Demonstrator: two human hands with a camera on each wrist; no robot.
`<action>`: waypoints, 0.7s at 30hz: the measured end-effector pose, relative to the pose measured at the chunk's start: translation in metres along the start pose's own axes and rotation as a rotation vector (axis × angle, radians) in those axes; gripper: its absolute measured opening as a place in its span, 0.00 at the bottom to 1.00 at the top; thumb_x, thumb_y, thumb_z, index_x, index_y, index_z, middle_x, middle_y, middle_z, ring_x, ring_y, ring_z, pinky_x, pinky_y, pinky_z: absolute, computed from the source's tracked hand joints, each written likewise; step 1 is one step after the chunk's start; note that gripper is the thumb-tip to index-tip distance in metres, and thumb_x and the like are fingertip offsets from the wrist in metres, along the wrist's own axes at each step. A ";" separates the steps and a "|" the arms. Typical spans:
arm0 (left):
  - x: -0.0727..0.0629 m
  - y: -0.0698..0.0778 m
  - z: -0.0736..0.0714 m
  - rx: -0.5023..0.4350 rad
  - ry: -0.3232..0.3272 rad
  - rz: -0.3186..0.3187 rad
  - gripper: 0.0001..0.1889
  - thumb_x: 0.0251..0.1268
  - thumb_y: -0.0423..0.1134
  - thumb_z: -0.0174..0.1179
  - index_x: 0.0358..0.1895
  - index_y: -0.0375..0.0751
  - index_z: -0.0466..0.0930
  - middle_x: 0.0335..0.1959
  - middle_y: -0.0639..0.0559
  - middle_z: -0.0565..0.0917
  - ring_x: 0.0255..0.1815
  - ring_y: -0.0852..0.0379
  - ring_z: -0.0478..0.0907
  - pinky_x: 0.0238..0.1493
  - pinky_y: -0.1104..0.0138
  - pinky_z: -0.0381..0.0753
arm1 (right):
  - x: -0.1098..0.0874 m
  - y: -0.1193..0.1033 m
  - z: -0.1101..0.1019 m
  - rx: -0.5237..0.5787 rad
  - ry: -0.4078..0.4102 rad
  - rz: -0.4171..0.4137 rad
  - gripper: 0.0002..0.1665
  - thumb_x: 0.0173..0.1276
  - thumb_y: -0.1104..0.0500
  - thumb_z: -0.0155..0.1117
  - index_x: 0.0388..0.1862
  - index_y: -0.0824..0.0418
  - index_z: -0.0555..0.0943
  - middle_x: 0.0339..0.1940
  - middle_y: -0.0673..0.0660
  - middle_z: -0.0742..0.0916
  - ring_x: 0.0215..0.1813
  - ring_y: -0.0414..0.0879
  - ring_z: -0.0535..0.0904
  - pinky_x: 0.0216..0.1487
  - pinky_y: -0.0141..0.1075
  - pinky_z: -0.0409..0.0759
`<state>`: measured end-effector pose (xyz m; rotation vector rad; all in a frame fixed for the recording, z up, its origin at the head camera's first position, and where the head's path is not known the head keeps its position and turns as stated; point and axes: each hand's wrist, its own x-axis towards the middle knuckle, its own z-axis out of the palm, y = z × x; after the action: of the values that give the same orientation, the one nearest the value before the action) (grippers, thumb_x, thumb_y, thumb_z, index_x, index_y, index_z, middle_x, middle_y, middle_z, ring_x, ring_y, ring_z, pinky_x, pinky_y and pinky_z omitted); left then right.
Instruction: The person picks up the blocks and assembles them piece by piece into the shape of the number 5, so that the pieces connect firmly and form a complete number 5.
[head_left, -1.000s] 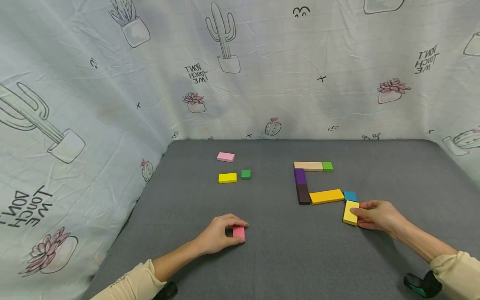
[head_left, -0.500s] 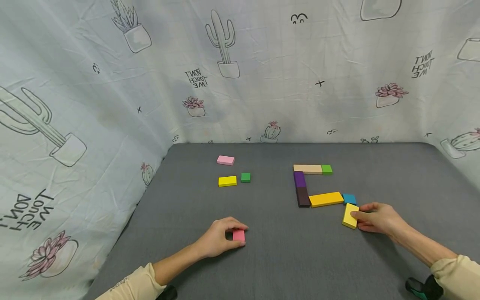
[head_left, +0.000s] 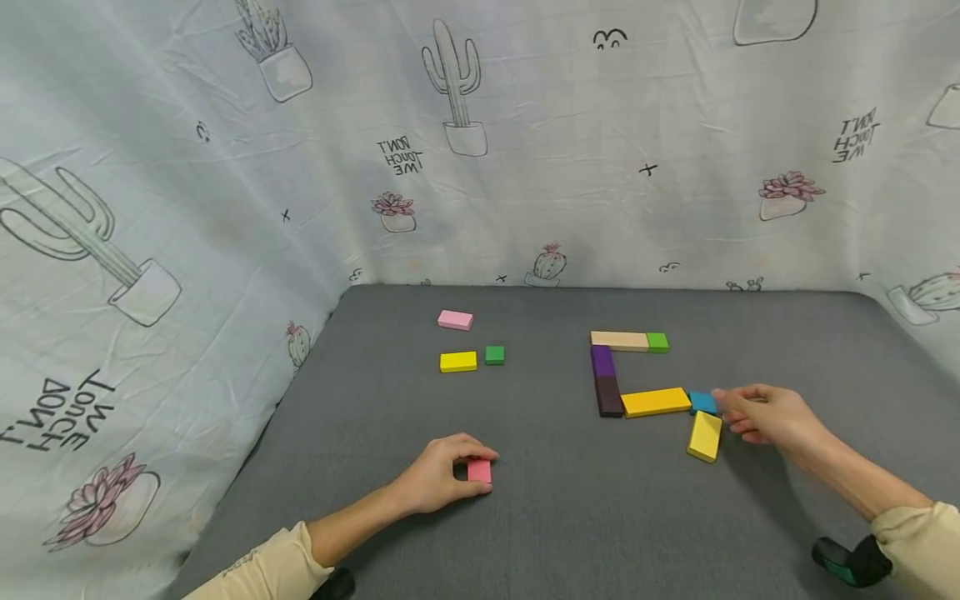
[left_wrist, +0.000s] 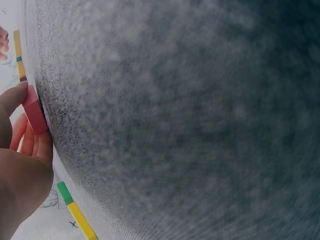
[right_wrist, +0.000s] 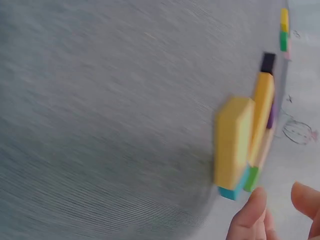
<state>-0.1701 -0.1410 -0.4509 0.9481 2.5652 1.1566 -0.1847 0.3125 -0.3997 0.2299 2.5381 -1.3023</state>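
Observation:
In the head view my left hand pinches a coral-pink block between thumb and fingers, low over the table at centre-left. The left wrist view shows the same block in the fingertips. My right hand holds nothing; a fingertip is right at the right edge of a small blue block. Its thumb and fingers stand apart in the right wrist view. A pale yellow block lies slanted just in front of the blue one. An orange-yellow block adjoins the blue block on its left.
The row continues with a dark brown block, a purple block, a beige block and a light green block. Farther left on the grey table lie pink, yellow and green blocks.
My right hand has let go of the pale yellow block and moved up to the blue block. The left hand keeps its pinch on the coral-pink block.

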 end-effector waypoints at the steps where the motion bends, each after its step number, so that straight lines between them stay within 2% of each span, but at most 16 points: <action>1: 0.000 0.000 -0.001 0.003 0.002 0.003 0.19 0.54 0.35 0.71 0.51 0.41 0.82 0.46 0.56 0.80 0.45 0.61 0.75 0.47 0.66 0.74 | 0.002 -0.003 -0.001 0.004 -0.001 -0.016 0.45 0.73 0.38 0.48 0.61 0.82 0.61 0.41 0.63 0.82 0.38 0.45 0.78 0.37 0.36 0.79; 5: -0.002 0.000 -0.002 0.013 0.008 0.022 0.19 0.53 0.35 0.71 0.50 0.40 0.83 0.46 0.55 0.81 0.45 0.61 0.75 0.48 0.66 0.74 | 0.014 -0.018 -0.002 0.049 -0.020 -0.093 0.46 0.73 0.37 0.45 0.65 0.80 0.59 0.51 0.70 0.78 0.44 0.47 0.78 0.43 0.36 0.79; 10: -0.002 0.000 -0.001 0.012 0.006 0.036 0.19 0.53 0.35 0.72 0.50 0.40 0.83 0.46 0.55 0.81 0.45 0.61 0.75 0.47 0.66 0.74 | 0.030 -0.038 0.004 0.098 -0.058 -0.145 0.48 0.72 0.35 0.43 0.68 0.77 0.57 0.60 0.74 0.71 0.53 0.55 0.74 0.50 0.39 0.77; 13: -0.002 -0.002 -0.001 0.009 0.006 0.035 0.19 0.53 0.35 0.72 0.50 0.40 0.83 0.46 0.55 0.81 0.46 0.62 0.75 0.47 0.67 0.74 | 0.040 -0.048 0.011 0.131 -0.064 -0.172 0.47 0.73 0.35 0.41 0.69 0.76 0.56 0.61 0.74 0.69 0.54 0.56 0.73 0.52 0.38 0.76; 18: -0.002 -0.004 0.000 0.002 0.010 0.050 0.19 0.53 0.35 0.72 0.50 0.39 0.83 0.45 0.54 0.81 0.45 0.62 0.75 0.46 0.68 0.74 | 0.054 -0.065 0.029 0.207 -0.082 -0.207 0.46 0.74 0.36 0.40 0.69 0.75 0.58 0.59 0.72 0.71 0.51 0.50 0.75 0.52 0.36 0.76; 21: -0.002 -0.004 0.000 -0.008 0.007 0.046 0.19 0.53 0.35 0.72 0.51 0.40 0.83 0.45 0.54 0.81 0.45 0.62 0.74 0.46 0.69 0.74 | 0.062 -0.076 0.039 0.226 -0.093 -0.225 0.45 0.74 0.37 0.41 0.69 0.75 0.59 0.58 0.71 0.72 0.52 0.51 0.75 0.54 0.37 0.75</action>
<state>-0.1705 -0.1440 -0.4538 1.0080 2.5549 1.1833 -0.2564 0.2372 -0.3826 -0.0727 2.3923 -1.6444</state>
